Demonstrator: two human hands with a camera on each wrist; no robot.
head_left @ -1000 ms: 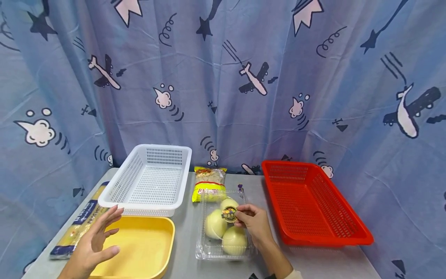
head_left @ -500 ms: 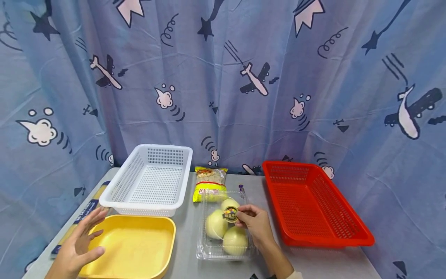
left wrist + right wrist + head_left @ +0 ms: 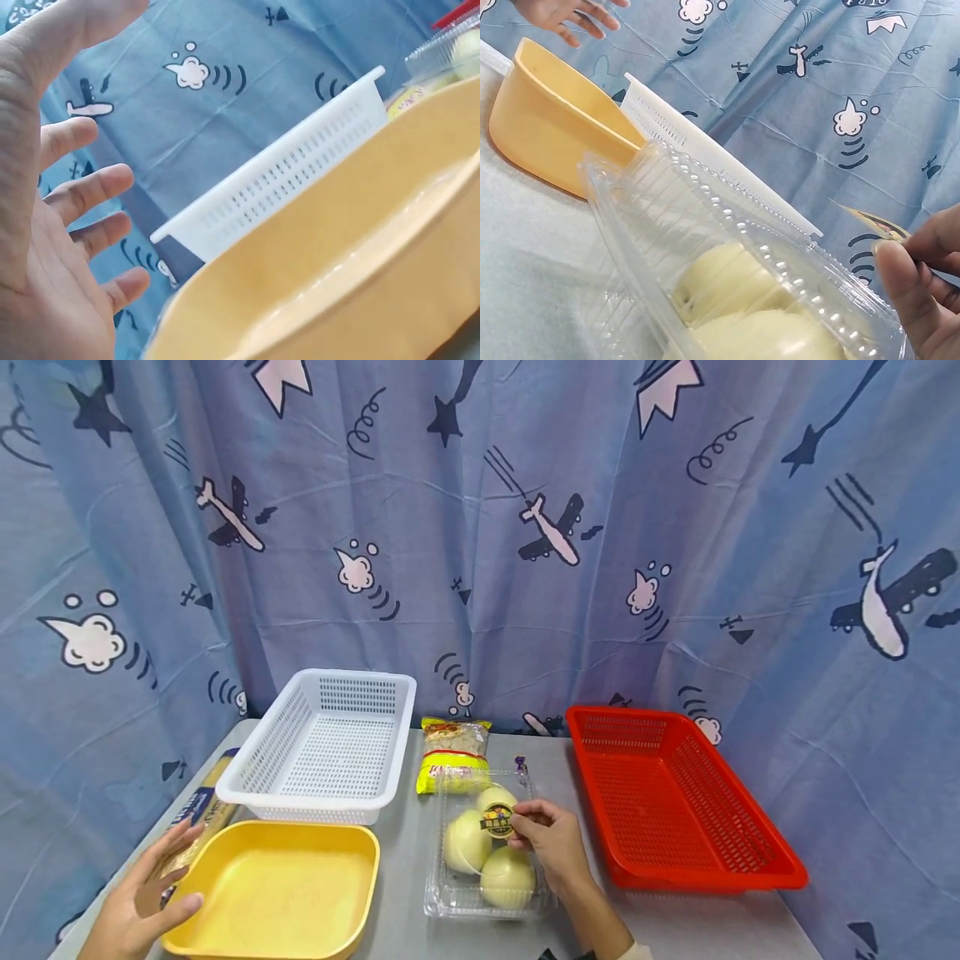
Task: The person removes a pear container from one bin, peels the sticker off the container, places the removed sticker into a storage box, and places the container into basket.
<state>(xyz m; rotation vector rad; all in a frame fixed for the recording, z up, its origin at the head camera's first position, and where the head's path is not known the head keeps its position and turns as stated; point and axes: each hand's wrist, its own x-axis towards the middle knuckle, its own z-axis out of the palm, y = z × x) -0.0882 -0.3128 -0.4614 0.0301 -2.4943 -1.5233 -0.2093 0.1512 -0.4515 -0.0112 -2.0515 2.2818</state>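
Observation:
My right hand (image 3: 551,843) pinches a round dark-and-gold sticker (image 3: 498,820) by its right edge between thumb and fingers. The sticker's free end (image 3: 874,223) stands up over the lid in the right wrist view. Below it lies a clear plastic clamshell box (image 3: 450,906) with several pale yellow-green round fruits (image 3: 507,877) inside. My left hand (image 3: 138,897) holds nothing; its fingers are spread and slightly bent. It hovers by the left rim of a yellow basin (image 3: 285,893), overlapping a long pasta packet (image 3: 202,818) in the head view.
A white perforated basket (image 3: 330,760) stands behind the basin. Behind the box lie a yellow bag of food (image 3: 453,752) and a small purple-wrapped piece (image 3: 521,763). A red basket (image 3: 675,810) stands at the right. A patterned blue curtain (image 3: 480,568) hangs behind the table.
My left hand has moved left and a little down, from over the basin to its left rim, uncovering more of the basin. The right hand keeps its pinch on the sticker, nearly still.

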